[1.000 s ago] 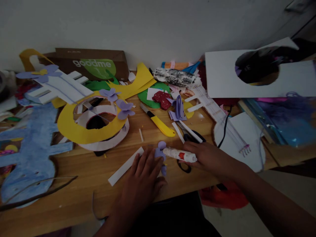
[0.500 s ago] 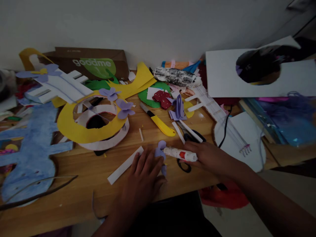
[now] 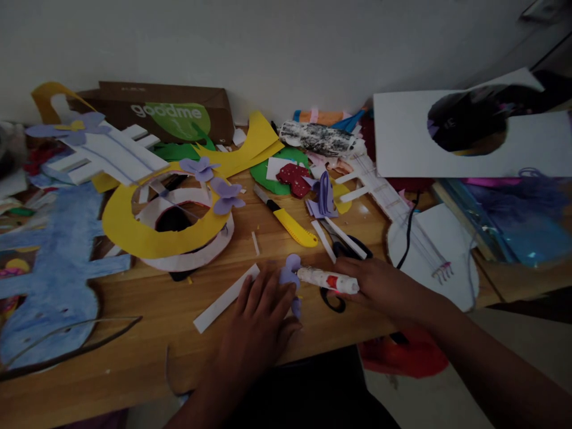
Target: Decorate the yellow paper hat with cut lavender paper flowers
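Observation:
A purple paper flower (image 3: 292, 263) is at the table's front, partly covered by my left hand (image 3: 263, 304). The fingers of that hand reach forward and down, with the forefinger and thumb around the flower, holding it in place. My right hand (image 3: 373, 280) is closed round a white glue gun (image 3: 319, 279) with a red patch, its grip hidden in my palm. The gun's narrow tip points left, right beside the flower's petals. A white paper strip (image 3: 226, 298) lies left of my left hand. Black-handled scissors (image 3: 346, 241) rest just beyond my right hand.
A yellow utility knife (image 3: 292, 225) lies beyond my hands. Behind left are a yellow paper ring (image 3: 120, 223) and a blue painted guitar-shaped cutout (image 3: 67, 250). A white guitar-shaped cutout (image 3: 440, 238) is at right. A brown box (image 3: 120, 113) stands against the wall.
Almost nothing differs. My right hand and the glue gun have shifted very slightly right, and my left hand stays on the flower.

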Motion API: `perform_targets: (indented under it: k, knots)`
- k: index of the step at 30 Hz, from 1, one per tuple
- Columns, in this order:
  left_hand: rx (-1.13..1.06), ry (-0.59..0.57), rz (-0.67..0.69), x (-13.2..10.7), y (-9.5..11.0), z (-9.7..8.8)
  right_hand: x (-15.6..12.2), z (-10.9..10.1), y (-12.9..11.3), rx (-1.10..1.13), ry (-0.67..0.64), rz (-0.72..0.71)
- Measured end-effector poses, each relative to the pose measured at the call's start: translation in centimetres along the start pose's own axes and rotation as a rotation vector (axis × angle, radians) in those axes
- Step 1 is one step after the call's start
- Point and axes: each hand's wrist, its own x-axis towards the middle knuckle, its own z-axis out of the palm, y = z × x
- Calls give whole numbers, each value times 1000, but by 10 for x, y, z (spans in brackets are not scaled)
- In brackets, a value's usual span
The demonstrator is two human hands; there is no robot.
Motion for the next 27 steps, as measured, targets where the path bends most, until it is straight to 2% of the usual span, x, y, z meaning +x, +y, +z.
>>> perform_targets:
  k: [4,9,13,18,20,22,24,27]
  knots:
    - [-19,-1,-12,0,0,1,-2,-2,-2,2,-52,48]
    - [-45,10,-43,-2,1,4,-5,-3,-2,8,-55,75]
    - [-29,-3,-23,-2,1,4,-5,-7,-6,20,-101,102]
    - [-41,11,-39,-3,1,4,-13,-12,-4,176,-112,122]
    - [-41,20,-39,-4,2,3,-23,-12,6,310,-26,131]
    - [-33,30,-47,-6,2,0,-33,-9,21,444,169,207]
    - [-20,29,-54,-10,2,-2,-38,-4,37,529,353,372]
    - [1,21,-41,-14,1,-4,-35,4,57,753,503,616]
